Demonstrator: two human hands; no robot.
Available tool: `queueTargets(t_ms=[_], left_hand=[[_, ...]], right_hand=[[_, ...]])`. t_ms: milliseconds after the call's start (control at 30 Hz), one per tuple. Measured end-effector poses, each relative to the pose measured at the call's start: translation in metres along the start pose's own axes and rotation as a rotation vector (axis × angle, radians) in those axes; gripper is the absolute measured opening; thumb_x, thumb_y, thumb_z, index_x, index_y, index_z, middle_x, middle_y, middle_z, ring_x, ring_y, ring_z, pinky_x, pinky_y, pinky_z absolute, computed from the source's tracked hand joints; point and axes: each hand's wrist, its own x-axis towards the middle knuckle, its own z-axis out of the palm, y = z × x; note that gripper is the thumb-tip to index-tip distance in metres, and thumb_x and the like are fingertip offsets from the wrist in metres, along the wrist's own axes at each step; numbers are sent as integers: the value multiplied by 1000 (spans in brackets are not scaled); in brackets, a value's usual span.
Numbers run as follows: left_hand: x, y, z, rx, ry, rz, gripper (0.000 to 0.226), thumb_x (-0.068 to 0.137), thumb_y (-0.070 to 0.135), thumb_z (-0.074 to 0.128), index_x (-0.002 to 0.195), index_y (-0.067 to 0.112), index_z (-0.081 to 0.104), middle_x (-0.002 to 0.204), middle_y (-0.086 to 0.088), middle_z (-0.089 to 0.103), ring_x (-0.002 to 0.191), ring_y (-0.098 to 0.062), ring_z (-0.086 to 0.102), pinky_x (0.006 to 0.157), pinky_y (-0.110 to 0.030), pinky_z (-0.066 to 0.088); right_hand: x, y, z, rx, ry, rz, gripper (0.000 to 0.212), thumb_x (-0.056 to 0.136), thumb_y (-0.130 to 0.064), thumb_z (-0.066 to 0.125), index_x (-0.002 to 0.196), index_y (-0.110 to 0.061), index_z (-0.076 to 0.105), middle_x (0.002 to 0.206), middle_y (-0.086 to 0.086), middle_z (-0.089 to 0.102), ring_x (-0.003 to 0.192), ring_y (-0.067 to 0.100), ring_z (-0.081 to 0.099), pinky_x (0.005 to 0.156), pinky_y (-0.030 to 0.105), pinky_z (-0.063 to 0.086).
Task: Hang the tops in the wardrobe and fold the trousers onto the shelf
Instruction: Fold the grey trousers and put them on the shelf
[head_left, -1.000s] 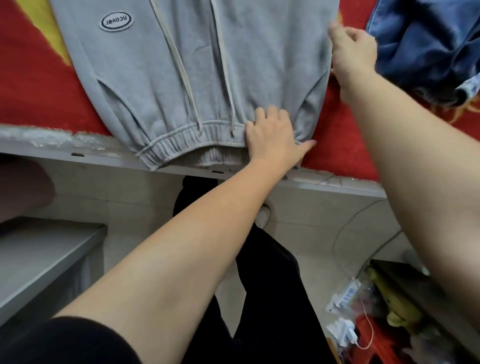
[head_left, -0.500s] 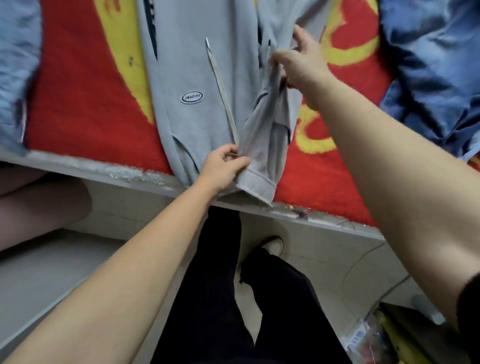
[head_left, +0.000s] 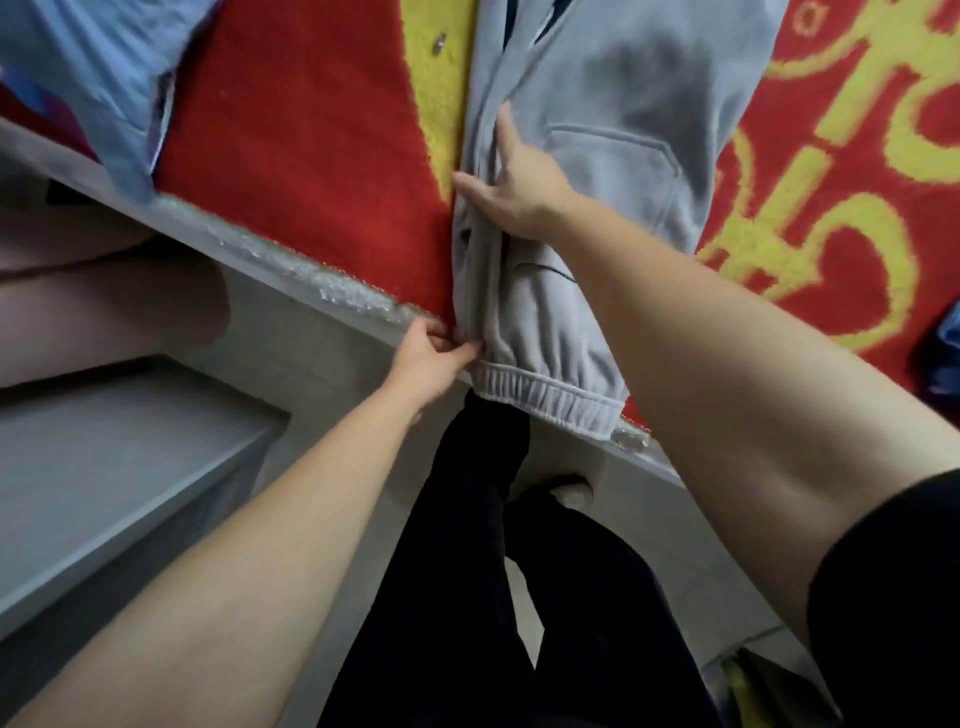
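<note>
Head view, looking down over the bed edge, and the grey trousers (head_left: 597, 171) are lying on the red and yellow blanket (head_left: 311, 156), doubled lengthwise, with the elastic waistband (head_left: 550, 395) hanging just over the edge of the bed frame (head_left: 291, 270). Left hand (head_left: 431, 358) is down at the waistband corner, fingers closed in a pinch on the folded edge. Right hand (head_left: 511, 182) is further up the cloth, spread wide and pressed flat along the same fold, holding nothing, just pinning it. So the lengthwise fold looks to be getting lined up, with the shelf still to come. Now the risks: that waistband overhangs the frame, and if the pinch lets go the weight could drag the fold open and pull the near end toward the floor. The fleece looks thick and soft, so the two layers may slide against each other if the flat palm lifts too early, and the legs would end up skewed. A light blue garment (head_left: 104, 78) lies well apart on the left, with no sign it will get tangled in this.
</note>
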Motion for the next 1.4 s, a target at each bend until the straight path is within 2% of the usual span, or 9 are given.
queueTargets(t_ms=[100, 167, 333, 500, 667, 933, 1067, 1267, 1400], left_hand=[[0, 8, 4, 12, 77, 0, 42, 78, 21, 80, 108, 13, 52, 93, 0, 62, 84, -12, 60, 78, -28, 48], [1, 9, 4, -34, 57, -14, 37, 79, 19, 79, 106, 12, 55, 100, -6, 66, 90, -19, 63, 81, -30, 51], [0, 6, 9, 11, 31, -21, 21, 83, 25, 70, 68, 15, 59, 75, -6, 64, 77, -19, 61, 81, -45, 55], [-9, 6, 17, 98, 90, 24, 26, 88, 30, 63, 69, 16, 50, 75, -4, 59, 83, -28, 63, 83, -51, 56], [-34, -1, 20, 200, 118, 78, 23, 84, 27, 65, 71, 16, 50, 77, -8, 61, 82, -31, 65, 77, -50, 57], [-106, -41, 43, 228, 35, -11, 22, 90, 23, 63, 96, 1, 62, 91, -13, 67, 79, -29, 65, 71, -47, 59], [-127, -38, 44, 253, 6, -16, 7, 91, 21, 61, 96, 15, 61, 100, -11, 68, 80, -22, 60, 66, -35, 55], [-111, 42, 27, 355, 60, 175, 40, 91, 20, 59, 130, 12, 54, 122, -10, 62, 111, -27, 59, 95, -36, 48], [-70, 120, 23, 588, 153, 413, 45, 91, 27, 60, 133, 12, 51, 130, -10, 59, 119, -28, 55, 99, -36, 42]], right_hand=[[-9, 2, -9, 133, 60, 42, 72, 99, -59, 40, 156, -18, 23, 148, 11, 49, 137, 25, 44, 107, 25, 32], [-21, 15, -14, 78, 329, 10, 59, 97, -54, 41, 143, -18, 49, 132, 10, 58, 123, 24, 55, 99, 29, 40], [-73, 69, -6, -62, 843, 411, 76, 90, -59, 50, 151, -18, 32, 150, 11, 34, 135, 30, 37, 109, 42, 30], [-123, 127, 29, 432, 481, 567, 54, 94, -53, 54, 129, -12, 49, 128, 12, 60, 119, 34, 55, 95, 36, 41], [-162, 145, 47, 492, 421, 486, 48, 97, -55, 48, 93, -11, 65, 99, 13, 70, 101, 35, 64, 81, 37, 45], [-228, 166, 65, 452, 289, 550, 51, 97, -53, 48, 109, -8, 67, 114, 16, 68, 110, 36, 61, 89, 39, 46], [-257, 164, 55, 473, 197, 545, 39, 90, -39, 61, 119, -12, 65, 113, 8, 69, 106, 32, 65, 93, 45, 52], [-237, 156, -3, 629, 299, 465, 74, 71, -49, 56, 138, -17, 53, 118, 7, 66, 97, 20, 59, 98, 53, 51], [-190, 131, -63, 753, 427, 402, 49, 95, -24, 57, 141, -11, 47, 90, -1, 58, 80, 18, 59, 80, 42, 55]])
